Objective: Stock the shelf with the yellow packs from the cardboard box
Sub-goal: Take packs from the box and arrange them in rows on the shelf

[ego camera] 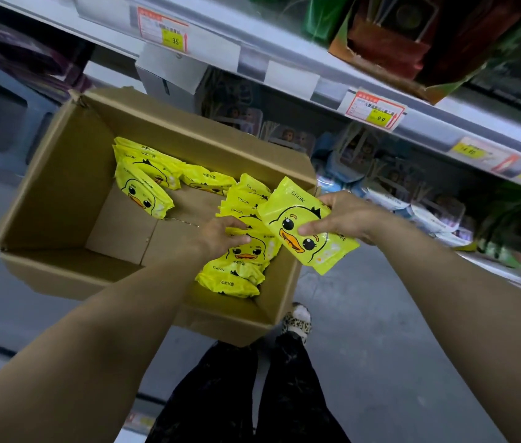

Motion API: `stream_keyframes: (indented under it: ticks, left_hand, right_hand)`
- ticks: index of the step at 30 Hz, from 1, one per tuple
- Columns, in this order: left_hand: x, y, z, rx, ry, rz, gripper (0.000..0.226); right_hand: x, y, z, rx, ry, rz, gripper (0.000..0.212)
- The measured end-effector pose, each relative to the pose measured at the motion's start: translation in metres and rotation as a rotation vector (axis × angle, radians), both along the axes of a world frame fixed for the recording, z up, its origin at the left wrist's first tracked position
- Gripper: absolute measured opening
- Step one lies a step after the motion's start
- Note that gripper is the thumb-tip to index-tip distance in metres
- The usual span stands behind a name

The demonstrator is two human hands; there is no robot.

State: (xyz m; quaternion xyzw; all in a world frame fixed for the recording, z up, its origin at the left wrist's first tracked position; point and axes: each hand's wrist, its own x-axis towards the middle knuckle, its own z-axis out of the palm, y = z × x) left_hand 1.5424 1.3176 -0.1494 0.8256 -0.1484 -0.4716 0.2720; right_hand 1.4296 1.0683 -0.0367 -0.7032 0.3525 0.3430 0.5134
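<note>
Gripping one yellow pack (307,225), right hand (345,219) above box rim; left hand (220,233) fingers curled on packs in cardboard box (60,174).

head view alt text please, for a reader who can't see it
A person's right hand holds a yellow duck-print pack above an open cardboard box, while the left hand grips a second pack inside it. Shelves with price tags run behind.

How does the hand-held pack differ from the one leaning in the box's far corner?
The held pack is gripped by the right hand over the cardboard box rim; the leaning pack rests untouched inside. The held pack faces up, nearly flat; the leaning pack stands tilted. Both are yellow duck-face packs.
</note>
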Motion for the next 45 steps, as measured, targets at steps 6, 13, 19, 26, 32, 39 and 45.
stream_keyframes:
  ticks: [6,13,19,26,32,39,45]
  left_hand:
    - [0.004,-0.002,-0.008,0.079,-0.021,-0.061,0.043]
    - [0.000,-0.007,-0.011,0.205,-0.153,-0.159,0.056]
    - [0.001,-0.010,-0.007,0.291,-0.227,-0.253,0.044]
    - [0.024,0.013,0.005,0.240,-0.093,-0.271,0.049]
    - [0.038,0.041,0.028,0.155,-0.141,-0.060,0.046]
    - [0.043,0.061,0.055,-0.069,0.125,0.393,0.029]
    - [0.043,0.071,0.063,-0.082,0.120,0.509,0.028]
  right_hand:
    - [0.001,0.002,0.002,-0.034,-0.003,0.029,0.058]
    - [0.007,0.003,0.004,-0.038,-0.001,0.028,0.049]
    - [0.016,0.008,0.008,-0.027,-0.033,0.034,0.048]
    - [0.024,0.015,0.014,-0.087,-0.008,0.102,0.082]
    - [0.029,0.016,0.009,-0.133,0.004,0.150,0.134]
    - [0.038,0.030,0.025,-0.132,0.023,0.197,0.078]
    - [0.042,0.040,0.028,-0.143,0.053,0.288,0.084]
